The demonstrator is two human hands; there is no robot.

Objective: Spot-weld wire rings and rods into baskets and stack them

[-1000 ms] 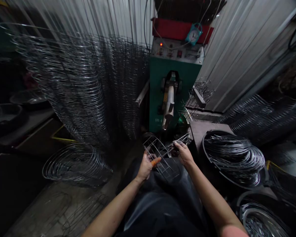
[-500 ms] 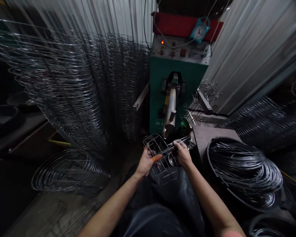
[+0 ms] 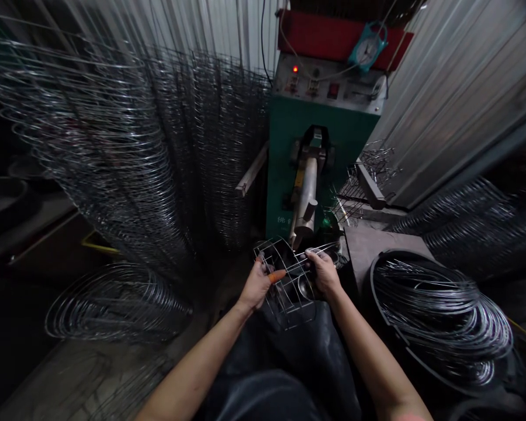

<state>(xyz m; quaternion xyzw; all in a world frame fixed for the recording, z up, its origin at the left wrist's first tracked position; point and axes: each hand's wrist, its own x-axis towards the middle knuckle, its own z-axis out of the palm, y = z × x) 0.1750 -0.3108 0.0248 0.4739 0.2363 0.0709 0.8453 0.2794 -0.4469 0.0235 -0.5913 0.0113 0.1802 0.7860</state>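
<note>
My left hand (image 3: 255, 287), with orange covers on its thumb and a finger, is closed on the left side of a curved wire grid (image 3: 289, 308). The grid is held above my dark-clothed lap. My right hand (image 3: 324, 273) pinches thin straight wires (image 3: 331, 247), which lie across the grid's upper part and stick out past the fingers. Just beyond both hands is the tip of a machine's metal arm (image 3: 307, 204), close to the grid; whether they touch I cannot tell. A small round metal piece (image 3: 305, 286) shows below my right fingers, partly hidden.
Ahead stands the green machine (image 3: 280, 140) with a lit red lamp and a turquoise clock (image 3: 368, 47) on top. Tall stacks of wire rings (image 3: 131, 134) rise at left. At right, a black tub (image 3: 379, 310) holds many bent wires (image 3: 447, 304) beside a grey board (image 3: 386, 240).
The camera view has shifted slightly. Both hands keep their hold on the grid and wires, with only a very small shift of the wires and right hand to the left.
</note>
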